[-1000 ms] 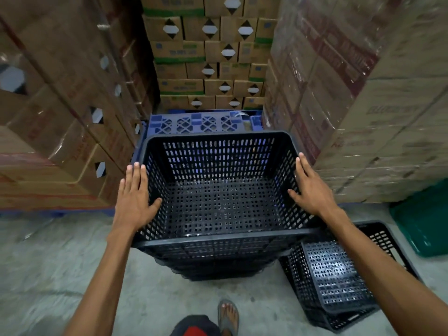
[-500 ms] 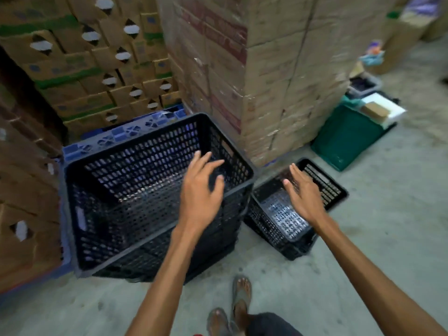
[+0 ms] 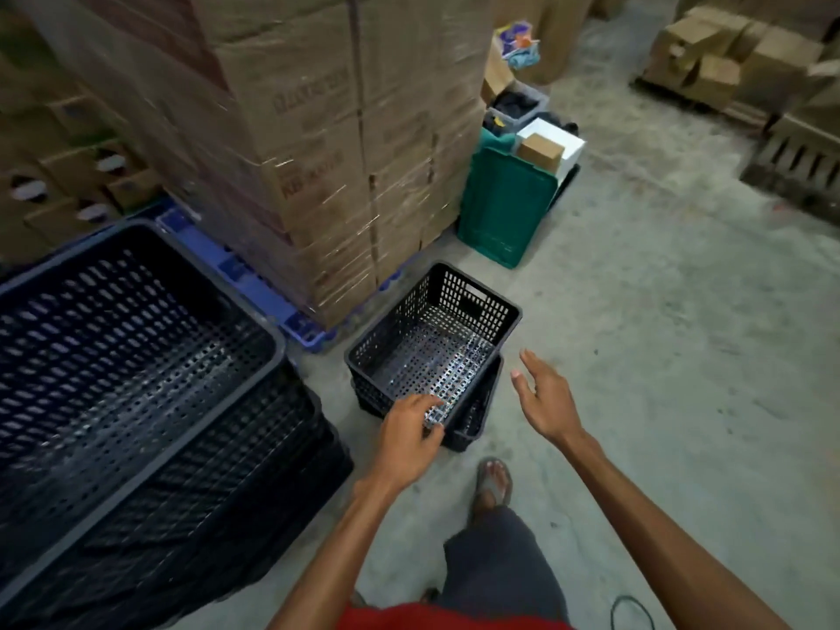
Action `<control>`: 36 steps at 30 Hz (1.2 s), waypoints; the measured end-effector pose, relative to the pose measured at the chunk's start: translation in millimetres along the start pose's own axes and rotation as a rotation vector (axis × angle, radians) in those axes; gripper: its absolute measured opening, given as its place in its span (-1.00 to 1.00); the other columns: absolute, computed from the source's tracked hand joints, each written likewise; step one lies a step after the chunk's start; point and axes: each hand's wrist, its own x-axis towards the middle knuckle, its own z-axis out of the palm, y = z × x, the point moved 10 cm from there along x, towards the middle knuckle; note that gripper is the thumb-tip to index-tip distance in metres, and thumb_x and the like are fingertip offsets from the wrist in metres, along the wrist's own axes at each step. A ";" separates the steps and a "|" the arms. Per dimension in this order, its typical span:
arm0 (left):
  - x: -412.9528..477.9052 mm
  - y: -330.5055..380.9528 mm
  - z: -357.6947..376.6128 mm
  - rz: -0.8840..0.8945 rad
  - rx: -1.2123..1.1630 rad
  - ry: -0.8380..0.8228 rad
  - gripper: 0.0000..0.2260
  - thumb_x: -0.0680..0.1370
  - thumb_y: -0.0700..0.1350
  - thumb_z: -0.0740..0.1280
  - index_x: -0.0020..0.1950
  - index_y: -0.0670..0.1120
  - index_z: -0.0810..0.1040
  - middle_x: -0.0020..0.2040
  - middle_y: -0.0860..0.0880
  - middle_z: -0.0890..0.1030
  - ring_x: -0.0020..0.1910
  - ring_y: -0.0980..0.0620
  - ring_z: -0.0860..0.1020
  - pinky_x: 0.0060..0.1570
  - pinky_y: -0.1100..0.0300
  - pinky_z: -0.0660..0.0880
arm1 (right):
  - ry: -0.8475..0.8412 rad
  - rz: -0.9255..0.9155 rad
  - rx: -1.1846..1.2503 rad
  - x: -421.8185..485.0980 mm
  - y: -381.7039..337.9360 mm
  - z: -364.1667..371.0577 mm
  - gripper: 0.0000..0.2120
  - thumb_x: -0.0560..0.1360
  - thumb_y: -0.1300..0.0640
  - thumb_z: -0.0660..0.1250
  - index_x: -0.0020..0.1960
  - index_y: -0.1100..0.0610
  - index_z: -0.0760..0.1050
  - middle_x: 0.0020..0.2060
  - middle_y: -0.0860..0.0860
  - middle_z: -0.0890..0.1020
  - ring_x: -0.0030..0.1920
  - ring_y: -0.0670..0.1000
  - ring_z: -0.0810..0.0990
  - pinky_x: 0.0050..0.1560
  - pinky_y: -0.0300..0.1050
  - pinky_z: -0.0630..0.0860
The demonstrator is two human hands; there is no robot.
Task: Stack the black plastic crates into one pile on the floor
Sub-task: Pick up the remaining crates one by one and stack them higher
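A pile of nested black plastic crates (image 3: 136,384) stands on the floor at the left. To its right, a smaller pair of black crates (image 3: 436,338) sits on the concrete, the upper one tilted inside the lower. My left hand (image 3: 411,431) is at the near rim of that upper crate, fingers curled over the edge; whether they grip it is unclear. My right hand (image 3: 543,393) hovers open just right of the pair, touching nothing.
Shrink-wrapped cardboard boxes (image 3: 327,143) on a blue pallet (image 3: 254,288) rise right behind the crates. A green crate (image 3: 504,211) with small boxes stands further back. More cartons (image 3: 727,52) lie at the far right. My sandalled foot (image 3: 493,484) is near the small crates.
My view swung right from the big pile to the small crates. Both hands left the big pile; the left one reached the small crate's near rim, the right moved beside it.
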 end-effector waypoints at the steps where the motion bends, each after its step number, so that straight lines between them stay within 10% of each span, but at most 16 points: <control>1: 7.2 -15.2 9.4 -0.064 -0.017 -0.023 -0.64 0.51 -0.16 0.33 0.31 -0.08 0.56 0.25 -0.09 0.60 0.26 -0.04 0.52 0.27 0.25 0.35 | -0.026 -0.005 -0.027 12.2 7.4 2.1 -0.54 0.62 0.03 0.22 0.46 0.20 0.38 0.44 0.17 0.44 0.45 0.15 0.41 0.44 0.00 0.32; 17: 154.2 -231.6 166.1 -1.162 -0.377 0.530 -0.45 0.54 -0.21 0.36 0.51 -0.21 0.29 0.42 -0.24 0.45 0.39 -0.20 0.44 0.38 0.06 0.32 | -0.446 -0.453 -0.299 392.2 132.5 156.3 -0.44 0.59 0.10 0.24 0.52 0.28 0.23 0.47 0.27 0.34 0.47 0.27 0.33 0.41 0.17 0.35; 21: 171.5 -282.0 198.1 -1.274 -0.420 0.673 -0.39 0.54 -0.14 0.38 0.54 -0.16 0.23 0.44 -0.19 0.44 0.40 -0.18 0.44 0.40 0.01 0.34 | -0.424 -0.403 -0.303 466.5 179.7 213.8 -0.35 0.61 -0.03 0.19 0.58 0.25 0.09 0.55 0.25 0.19 0.55 0.23 0.18 0.51 0.14 0.21; 27: 181.1 -337.0 234.4 -1.435 -0.383 0.742 -0.56 0.51 -0.07 0.40 0.37 -0.11 0.49 0.26 -0.18 0.61 0.26 -0.20 0.55 0.27 -0.01 0.44 | -0.549 -0.279 -0.160 512.1 225.9 283.1 -0.46 0.60 -0.07 0.22 0.50 0.13 0.25 0.22 0.22 0.62 0.17 0.30 0.60 0.15 0.09 0.53; 36: 176.5 -288.8 181.1 -1.290 -0.520 0.861 -0.71 0.56 -0.30 0.31 0.27 -0.30 0.56 0.22 -0.27 0.62 0.23 -0.21 0.58 0.32 -0.07 0.46 | -0.493 -0.210 -0.095 499.6 196.0 209.3 -0.67 0.63 0.03 0.16 0.27 0.21 0.46 0.09 0.24 0.67 0.07 0.30 0.63 0.03 0.08 0.55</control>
